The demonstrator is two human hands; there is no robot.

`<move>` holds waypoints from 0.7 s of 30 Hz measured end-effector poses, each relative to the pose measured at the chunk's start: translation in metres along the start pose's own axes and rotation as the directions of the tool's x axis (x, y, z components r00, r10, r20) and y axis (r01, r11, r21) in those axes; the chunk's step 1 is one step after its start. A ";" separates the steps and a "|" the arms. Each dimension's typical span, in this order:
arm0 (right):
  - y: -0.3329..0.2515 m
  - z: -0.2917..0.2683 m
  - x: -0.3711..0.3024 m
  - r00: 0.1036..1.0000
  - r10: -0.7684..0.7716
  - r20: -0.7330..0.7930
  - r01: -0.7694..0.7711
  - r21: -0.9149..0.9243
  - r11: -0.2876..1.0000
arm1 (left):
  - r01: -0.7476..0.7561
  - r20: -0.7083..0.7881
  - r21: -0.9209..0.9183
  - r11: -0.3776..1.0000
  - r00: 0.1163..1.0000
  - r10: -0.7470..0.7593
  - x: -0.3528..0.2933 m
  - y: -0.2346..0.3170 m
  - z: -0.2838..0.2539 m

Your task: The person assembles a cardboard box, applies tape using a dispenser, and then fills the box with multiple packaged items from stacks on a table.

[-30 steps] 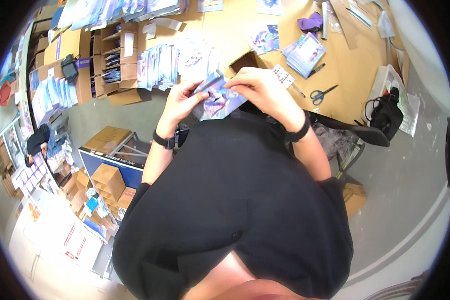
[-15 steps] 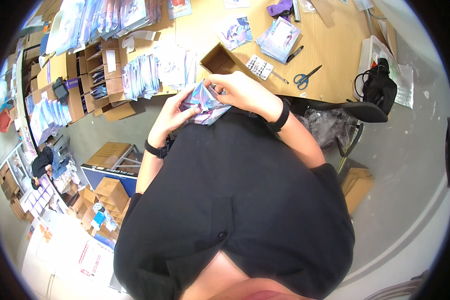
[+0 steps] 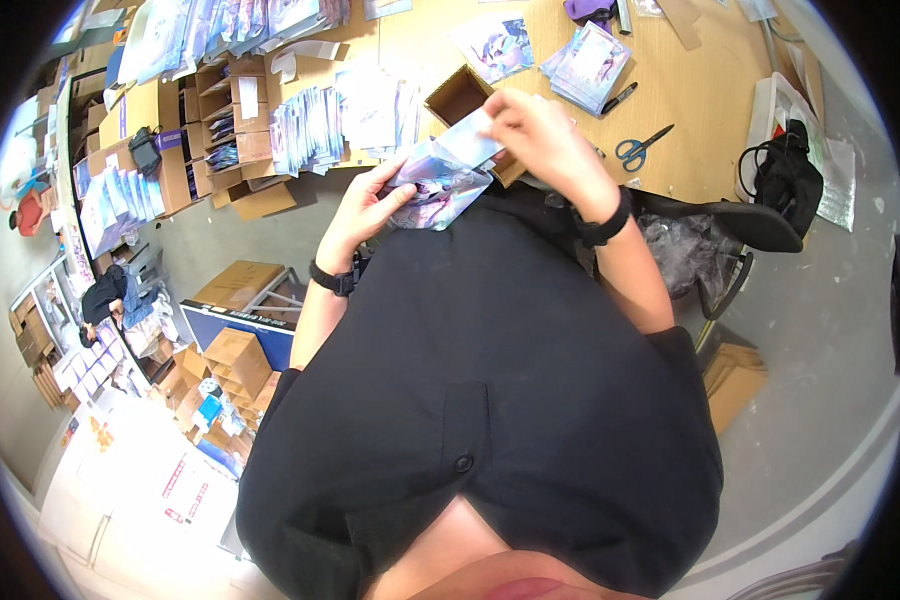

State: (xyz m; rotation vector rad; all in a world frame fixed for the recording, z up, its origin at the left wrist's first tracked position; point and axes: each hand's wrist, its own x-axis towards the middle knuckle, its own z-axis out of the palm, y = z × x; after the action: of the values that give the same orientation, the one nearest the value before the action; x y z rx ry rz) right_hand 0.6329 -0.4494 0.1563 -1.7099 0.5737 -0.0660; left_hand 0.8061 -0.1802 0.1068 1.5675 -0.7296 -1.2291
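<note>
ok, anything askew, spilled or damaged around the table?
No spill or damage visible. Mildly askew: the bluish stack beyond the scissors sits fanned, edges misaligned. Crumpled clear plastic shows past the table's near edge.

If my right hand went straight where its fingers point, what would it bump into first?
Probably the open box, just up and left of your right hand. The hand might pass over it, though; depth is unclear here.
</note>
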 end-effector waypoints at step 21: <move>0.018 -0.004 -0.025 0.989 0.009 -0.150 0.020 0.187 0.982 | 0.032 0.061 -0.071 0.997 0.998 -0.027 -0.001 -0.008 -0.003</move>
State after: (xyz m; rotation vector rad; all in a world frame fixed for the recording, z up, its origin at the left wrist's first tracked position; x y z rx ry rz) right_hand 0.6041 -0.4447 0.1466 -1.5304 0.6535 -0.2480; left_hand 0.8076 -0.1751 0.0995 1.4932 -0.6951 -1.3146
